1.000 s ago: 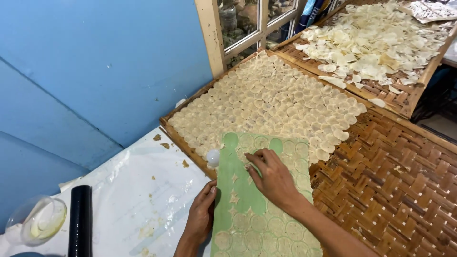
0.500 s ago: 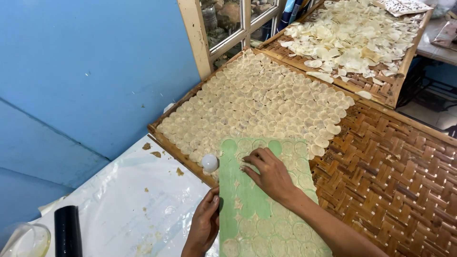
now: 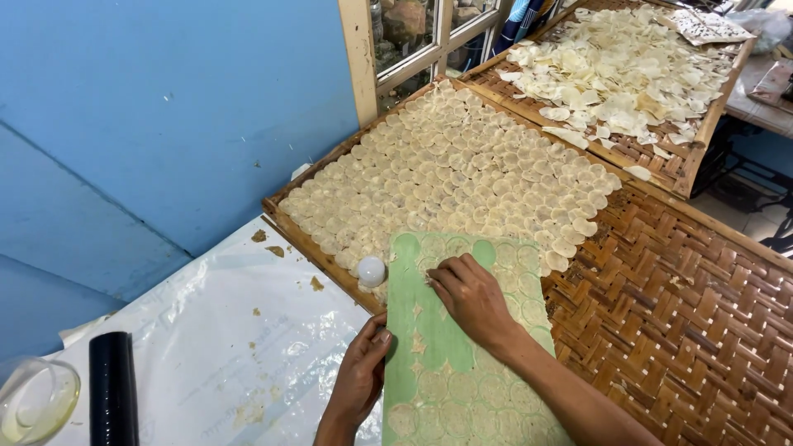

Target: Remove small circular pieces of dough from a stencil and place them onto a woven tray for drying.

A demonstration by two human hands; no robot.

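Far left we see a glass bowl (image 3: 37, 400) and an upright black cylinder (image 3: 111, 388) on a white plastic sheet (image 3: 206, 347) speckled with dough crumbs.

Our left hand (image 3: 359, 376) sits at 6 o'clock of the frame, curled round the left edge of the green sheet (image 3: 442, 347), thumb on top, pinching the edge. The sheet's long axis runs 6 to 12 o'clock, tilted slightly toward 11. Its far end points at and overlaps the woven bamboo tray (image 3: 686, 306); its near end runs out of frame at the bottom.

A small white round ball (image 3: 371, 269) rests just beside the sheet's far-left corner, at 12 o'clock from the left hand.

Our right hand (image 3: 471, 297) lies flat on the sheet's upper half, fingers loosely bent, fingertips (image 3: 438, 277) pointing to 10 o'clock and touching a pale dough disc (image 3: 430, 266); we cannot tell if it grips one. More discs line the sheet at 6 o'clock of this hand. The right hand is nearer the laid rows of discs (image 3: 462, 173), which lie at 12 o'clock, just beyond the sheet's far end.

Far right at 1 o'clock, a second tray (image 3: 686, 157) holds loose pale chips (image 3: 619, 74).
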